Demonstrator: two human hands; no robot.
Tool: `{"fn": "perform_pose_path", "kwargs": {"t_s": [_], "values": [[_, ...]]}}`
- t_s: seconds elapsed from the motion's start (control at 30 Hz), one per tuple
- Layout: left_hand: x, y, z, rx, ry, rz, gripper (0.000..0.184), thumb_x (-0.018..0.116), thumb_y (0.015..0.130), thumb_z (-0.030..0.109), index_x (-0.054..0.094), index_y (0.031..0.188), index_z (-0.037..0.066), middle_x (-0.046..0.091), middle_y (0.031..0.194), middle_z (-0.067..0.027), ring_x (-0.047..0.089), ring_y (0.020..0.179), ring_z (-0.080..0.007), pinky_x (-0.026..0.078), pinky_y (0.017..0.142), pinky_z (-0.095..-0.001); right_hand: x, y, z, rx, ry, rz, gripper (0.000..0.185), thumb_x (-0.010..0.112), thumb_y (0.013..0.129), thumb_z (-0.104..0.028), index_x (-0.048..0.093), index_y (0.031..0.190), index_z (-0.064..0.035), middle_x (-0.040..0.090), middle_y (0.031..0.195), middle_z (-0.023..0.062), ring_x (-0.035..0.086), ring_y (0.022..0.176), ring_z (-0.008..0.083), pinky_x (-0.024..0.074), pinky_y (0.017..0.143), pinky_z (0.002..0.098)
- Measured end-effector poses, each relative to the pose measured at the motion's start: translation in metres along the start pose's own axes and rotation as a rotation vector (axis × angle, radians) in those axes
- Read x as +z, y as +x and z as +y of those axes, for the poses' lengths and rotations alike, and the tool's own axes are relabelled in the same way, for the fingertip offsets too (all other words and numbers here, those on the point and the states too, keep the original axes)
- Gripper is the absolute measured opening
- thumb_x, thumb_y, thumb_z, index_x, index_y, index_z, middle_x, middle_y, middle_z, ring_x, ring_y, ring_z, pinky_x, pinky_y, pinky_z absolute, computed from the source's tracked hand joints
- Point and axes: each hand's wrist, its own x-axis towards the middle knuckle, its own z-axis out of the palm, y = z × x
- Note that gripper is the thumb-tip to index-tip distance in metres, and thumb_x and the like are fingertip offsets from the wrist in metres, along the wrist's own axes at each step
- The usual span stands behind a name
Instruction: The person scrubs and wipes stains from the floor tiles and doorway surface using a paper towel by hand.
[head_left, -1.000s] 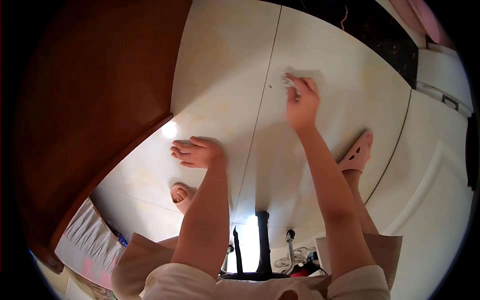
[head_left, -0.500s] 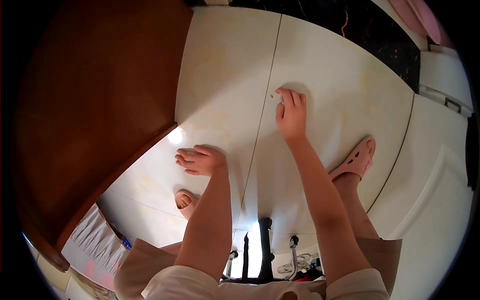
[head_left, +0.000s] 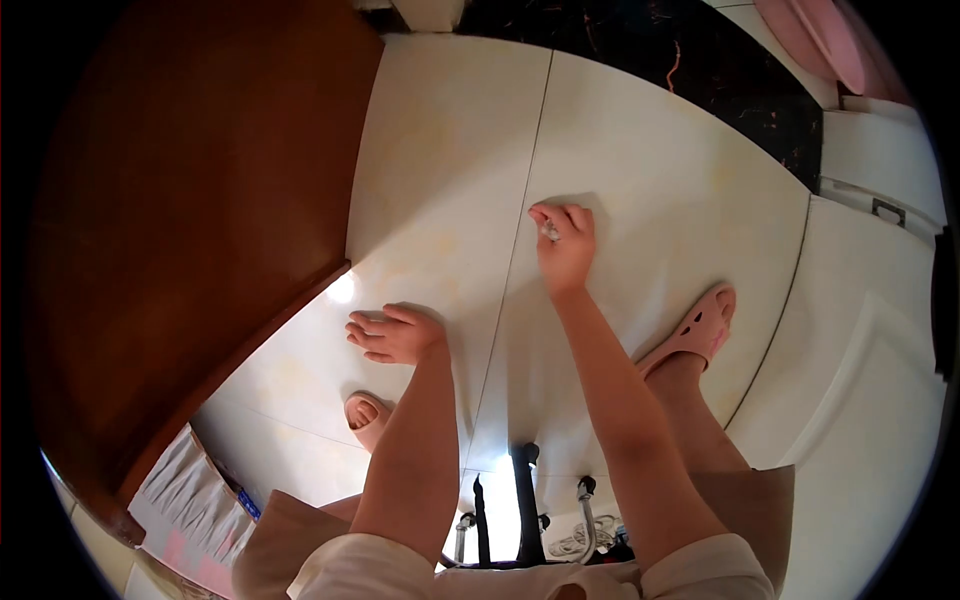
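My right hand (head_left: pixel 566 246) is low over the pale tiled floor (head_left: pixel 440 150), close to a tile seam. Its fingers curl around a small whitish wad (head_left: pixel 550 231), perhaps crumpled tissue; most of the wad is hidden by the fingers. Thumb and forefinger meet at the tip, and whatever may be between them is too small to make out. My left hand (head_left: pixel 398 334) is empty, fingers apart, low over the floor beside the wooden panel.
A dark reddish-brown wooden panel (head_left: pixel 220 150) rises on the left. White cabinetry (head_left: pixel 850 330) flanks the right, and a black marble strip (head_left: pixel 640 50) crosses the far side. Pink slippers (head_left: pixel 703 325) are on my feet. A box of pleated white material (head_left: pixel 195 490) stands at lower left.
My right hand has closed its fingers further and turned slightly. The small brown speck that lay by its fingertips no longer shows. My left hand stays open in about the same place.
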Motion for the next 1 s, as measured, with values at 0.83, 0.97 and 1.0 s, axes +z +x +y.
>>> {"fn": "perform_pose_path", "kwargs": {"t_s": [0.83, 0.97, 1.0], "values": [[-0.102, -0.070, 0.032, 0.613, -0.539, -0.560, 0.052, 0.069, 0.086, 0.013, 0.049, 0.134, 0.008, 0.024, 0.150, -0.0335, 0.021, 0.140, -0.0512, 0.023, 0.114, -0.0579, -0.007, 0.020, 0.007, -0.143, -0.616, -0.438, 0.021, 0.065, 0.079, -0.009, 0.067, 0.099, -0.0015, 0.065, 0.104, 0.0136, 0.062, 0.100, 0.0279, 0.0519, 0.081, 0.0394], [-0.137, -0.059, 0.029, 0.695, -0.560, -0.738, 0.044, 0.066, 0.089, 0.012, 0.053, 0.131, 0.011, 0.048, 0.138, -0.0228, 0.045, 0.130, -0.0401, 0.040, 0.105, -0.0491, -0.008, 0.029, 0.034, 0.319, -0.066, -0.038, 0.011, 0.067, 0.085, -0.014, 0.068, 0.079, -0.0046, 0.064, 0.072, 0.0081, 0.065, 0.073, 0.0235, 0.0505, 0.063, 0.0358], [-0.146, -0.052, 0.031, 0.699, -0.616, -0.805, 0.043, 0.066, 0.089, 0.011, 0.054, 0.130, 0.010, 0.055, 0.133, -0.0190, 0.053, 0.124, -0.0369, 0.046, 0.100, -0.0472, -0.010, 0.034, 0.048, 0.312, -0.053, -0.020, 0.011, 0.067, 0.085, -0.014, 0.068, 0.079, -0.0046, 0.064, 0.072, 0.0081, 0.065, 0.073, 0.0235, 0.0505, 0.063, 0.0358]]}}
